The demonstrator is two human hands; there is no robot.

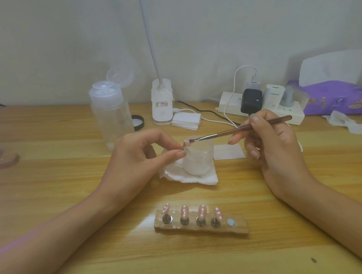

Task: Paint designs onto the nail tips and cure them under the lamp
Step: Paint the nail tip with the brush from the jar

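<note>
My left hand (139, 158) pinches a small pink nail tip (186, 144) on its stand, held over a white jar (198, 159). My right hand (275, 146) grips a brown nail brush (238, 130), whose bristles touch the held tip. Near the table's front lies a wooden holder (201, 226) with several pink nail tips (202, 211) dotted white standing on it; its rightmost magnet spot (231, 222) is bare. The white gooseneck lamp (162, 104) stands at the back of the table.
A folded tissue (190, 178) lies under the jar. A clear pump bottle (111, 117) stands at back left, a black lid (138, 122) and cotton pads (186, 120) beside the lamp. A power strip (260, 107) with chargers and a purple tissue pack (337, 99) sit back right.
</note>
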